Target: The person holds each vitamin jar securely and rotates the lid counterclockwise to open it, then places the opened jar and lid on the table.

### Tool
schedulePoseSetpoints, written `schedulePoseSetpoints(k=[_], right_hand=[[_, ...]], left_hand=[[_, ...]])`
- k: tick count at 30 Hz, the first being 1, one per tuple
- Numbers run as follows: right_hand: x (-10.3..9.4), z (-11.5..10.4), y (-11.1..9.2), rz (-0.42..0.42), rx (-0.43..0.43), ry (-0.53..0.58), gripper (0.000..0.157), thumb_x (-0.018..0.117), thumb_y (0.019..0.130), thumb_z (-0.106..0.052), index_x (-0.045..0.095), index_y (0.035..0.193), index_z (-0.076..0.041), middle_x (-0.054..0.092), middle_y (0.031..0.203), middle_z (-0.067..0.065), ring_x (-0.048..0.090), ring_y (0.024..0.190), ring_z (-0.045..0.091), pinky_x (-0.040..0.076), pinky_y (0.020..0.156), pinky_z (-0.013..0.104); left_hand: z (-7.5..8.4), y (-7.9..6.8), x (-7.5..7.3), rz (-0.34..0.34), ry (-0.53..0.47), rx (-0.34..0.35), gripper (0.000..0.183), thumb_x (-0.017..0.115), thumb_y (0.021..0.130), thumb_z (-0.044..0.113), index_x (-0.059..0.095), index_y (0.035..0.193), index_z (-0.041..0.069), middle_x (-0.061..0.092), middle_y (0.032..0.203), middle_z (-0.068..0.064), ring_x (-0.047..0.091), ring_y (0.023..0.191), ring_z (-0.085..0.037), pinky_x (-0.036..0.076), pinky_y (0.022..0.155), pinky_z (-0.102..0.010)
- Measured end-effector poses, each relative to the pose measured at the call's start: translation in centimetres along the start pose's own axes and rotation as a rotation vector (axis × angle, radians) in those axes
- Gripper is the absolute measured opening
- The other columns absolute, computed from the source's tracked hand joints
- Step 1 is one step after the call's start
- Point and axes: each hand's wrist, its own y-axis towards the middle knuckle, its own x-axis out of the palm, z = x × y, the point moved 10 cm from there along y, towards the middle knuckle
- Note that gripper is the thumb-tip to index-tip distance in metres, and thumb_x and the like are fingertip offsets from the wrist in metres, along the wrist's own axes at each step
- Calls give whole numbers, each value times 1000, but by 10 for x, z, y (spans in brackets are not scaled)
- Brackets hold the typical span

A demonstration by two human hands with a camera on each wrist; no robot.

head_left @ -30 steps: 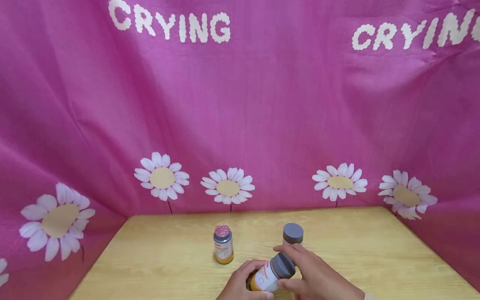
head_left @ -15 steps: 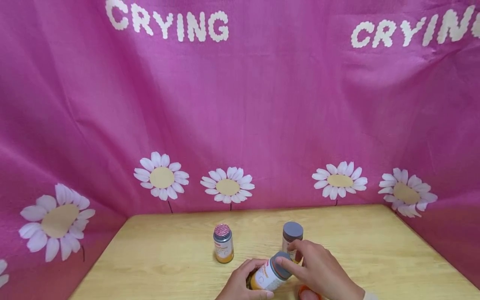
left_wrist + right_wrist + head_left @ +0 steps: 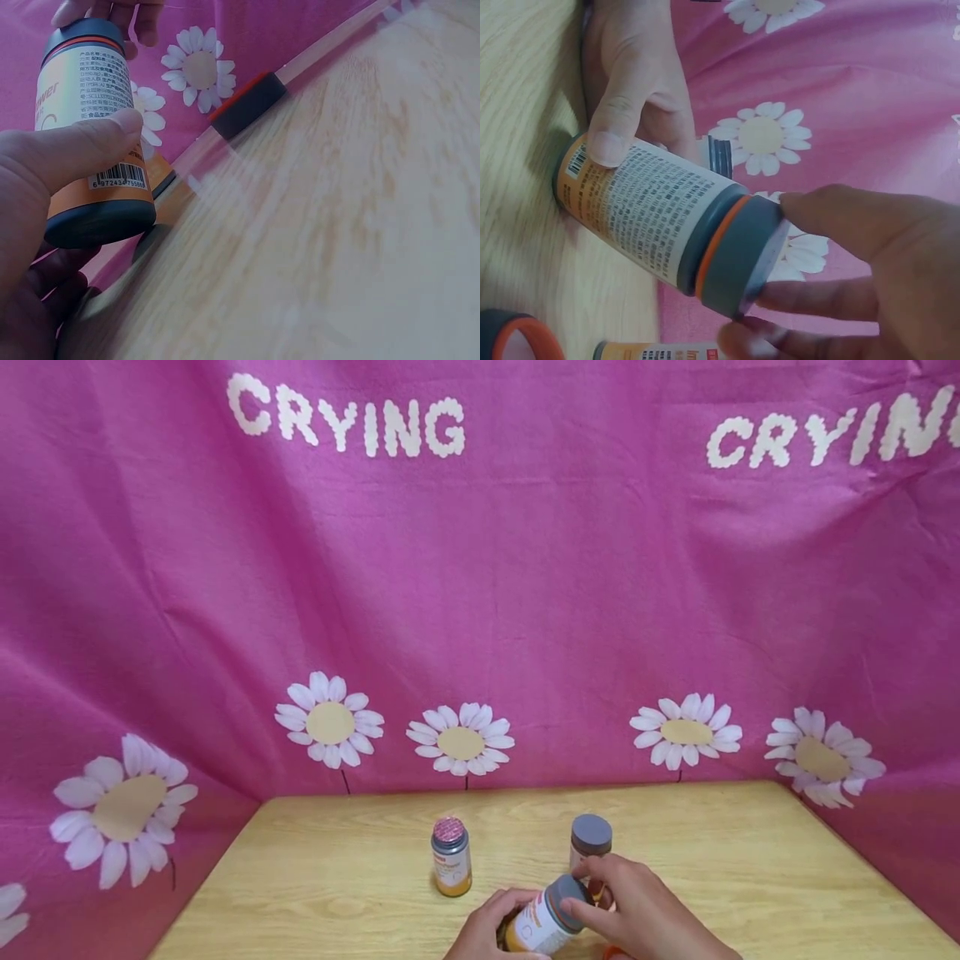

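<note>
A supplement bottle (image 3: 652,206) with a white and orange label is tilted, its grey cap (image 3: 742,255) toward my right hand. My left hand (image 3: 491,928) grips the bottle low on its body, the thumb lying across the label near the barcode in the left wrist view. With thumb and fingertips my right hand (image 3: 637,902) pinches the cap's edge. An orange ring shows between cap and bottle neck. Just behind my right hand stands a second capped bottle (image 3: 591,835), its lower part partly hidden by the fingers.
An uncapped bottle (image 3: 452,864) with a pinkish seal on its mouth stands upright to the left. A loose grey cap with an orange inner rim (image 3: 529,334) lies on the wooden table (image 3: 322,868). A pink daisy-print cloth (image 3: 540,593) hangs behind.
My right hand's fingers have shifted their hold around the cap, while the left hand keeps its grip on the tilted bottle. The head view has tipped slightly.
</note>
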Motion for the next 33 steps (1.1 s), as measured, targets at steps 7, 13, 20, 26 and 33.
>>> schedulePoseSetpoints(k=[7, 13, 20, 26, 33], right_hand=[[1, -9, -5, -28, -104, -4, 34, 65, 80, -40, 58, 106, -19, 55, 94, -5, 53, 78, 8, 47, 63, 25], [5, -11, -9, -94, -113, -16, 34, 68, 80, -28, 56, 111, -25, 54, 105, -8, 54, 89, 8, 47, 72, 27], [-1, -17, -12, -49, -146, -71, 43, 70, 77, -29, 53, 117, -28, 52, 113, -6, 53, 97, 14, 47, 76, 33], [-12, -16, -10, 84, -101, -103, 48, 63, 77, -51, 55, 113, -20, 55, 105, -6, 57, 84, 14, 47, 62, 25], [-16, -3, -7, 177, 69, -142, 48, 61, 73, -59, 63, 96, -16, 55, 78, -7, 49, 63, 6, 41, 55, 21]], left_hand=[[0, -2, 1, -9, -30, -5, 52, 74, 73, 34, 53, 120, 32, 53, 107, 7, 51, 94, -9, 42, 79, -24], [-1, -4, 1, -7, 7, -13, 53, 75, 72, 35, 52, 120, 34, 54, 107, 9, 51, 95, -8, 41, 80, -24], [3, -4, 3, -20, -4, 2, 53, 74, 73, 34, 51, 121, 33, 53, 108, 7, 51, 95, -8, 42, 79, -24], [12, -4, 2, -19, 43, 45, 53, 72, 74, 36, 50, 122, 33, 52, 110, 8, 50, 96, -8, 42, 78, -24], [13, -4, 3, -8, 79, 68, 54, 73, 74, 37, 50, 122, 33, 52, 111, 8, 50, 97, -8, 41, 79, -24]])
